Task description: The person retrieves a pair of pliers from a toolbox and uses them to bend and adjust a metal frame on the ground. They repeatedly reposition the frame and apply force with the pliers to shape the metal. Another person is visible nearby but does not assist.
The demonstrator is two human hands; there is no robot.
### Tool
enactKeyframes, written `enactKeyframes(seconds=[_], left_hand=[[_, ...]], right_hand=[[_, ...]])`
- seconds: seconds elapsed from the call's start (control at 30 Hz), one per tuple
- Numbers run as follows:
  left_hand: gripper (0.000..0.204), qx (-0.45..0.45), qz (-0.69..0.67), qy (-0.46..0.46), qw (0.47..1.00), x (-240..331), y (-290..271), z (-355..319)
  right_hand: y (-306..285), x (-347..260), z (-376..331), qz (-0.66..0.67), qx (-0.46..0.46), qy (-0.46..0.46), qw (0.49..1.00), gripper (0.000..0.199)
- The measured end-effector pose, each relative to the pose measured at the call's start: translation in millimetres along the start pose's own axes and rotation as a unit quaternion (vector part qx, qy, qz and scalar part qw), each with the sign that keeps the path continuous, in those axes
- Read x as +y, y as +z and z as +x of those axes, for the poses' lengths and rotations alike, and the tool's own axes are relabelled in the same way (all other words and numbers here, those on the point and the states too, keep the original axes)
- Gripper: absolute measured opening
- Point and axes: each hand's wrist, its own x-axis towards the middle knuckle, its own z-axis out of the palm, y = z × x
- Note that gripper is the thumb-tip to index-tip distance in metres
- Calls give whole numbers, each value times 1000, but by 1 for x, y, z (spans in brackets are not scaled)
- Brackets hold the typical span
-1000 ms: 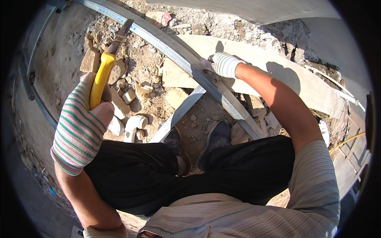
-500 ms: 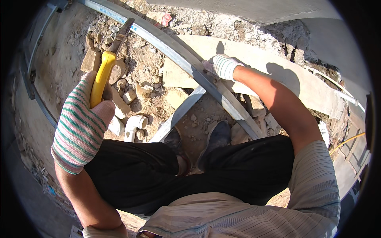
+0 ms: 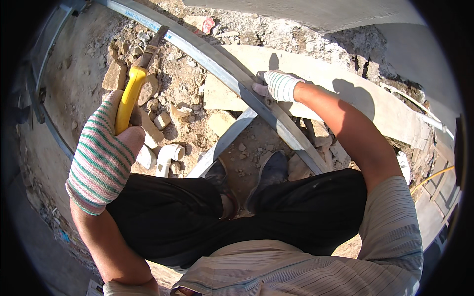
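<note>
My left hand (image 3: 103, 153), in a white glove with green and pink stripes, is closed round the yellow handle of a tool (image 3: 129, 101). The tool has a dark, narrow metal head, pointing away from me; its exact kind is unclear. Its tip overlaps the near edge of a long silver metal beam (image 3: 205, 55) in the picture. My right hand (image 3: 279, 85), in a similar striped glove, grips this beam near where a metal crosspiece (image 3: 224, 140) joins it. The thumb lies at the beam; the other fingertips are partly hidden.
Broken bricks and rubble (image 3: 180, 112) lie on my side of the beam, with a white pipe elbow (image 3: 168, 157) near my shoes (image 3: 269, 172). Beyond the beam is a pale board (image 3: 306, 69). More metal framing (image 3: 52, 44) stands at the far left. A yellow hose (image 3: 432, 177) runs at the right.
The left hand and the yellow-handled tool have shifted very slightly. The right hand's thumb and fingers have moved a little at the beam. The beam looks nearly unmoved.
</note>
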Motion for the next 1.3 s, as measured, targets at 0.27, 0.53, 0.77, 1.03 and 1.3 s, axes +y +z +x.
enactKeyframes(seconds=[0.27,0.53,0.77,1.03,1.3], left_hand=[[35,1,24,-20,1000,7,-16,-14],[41,-43,182,96,978,12,-20,0],[45,-48,179,124,975,4,-18,10],[33,-60,164,97,980,13,-28,-1],[28,-46,160,96,981,13,-27,-6]], right_hand=[[-3,-13,1,62,-7,-48,997,51],[-20,-23,-10,47,-38,56,997,36],[16,40,12,-111,36,-50,992,29],[35,48,23,14,17,28,999,31],[86,150,82,476,-39,115,871,25]])
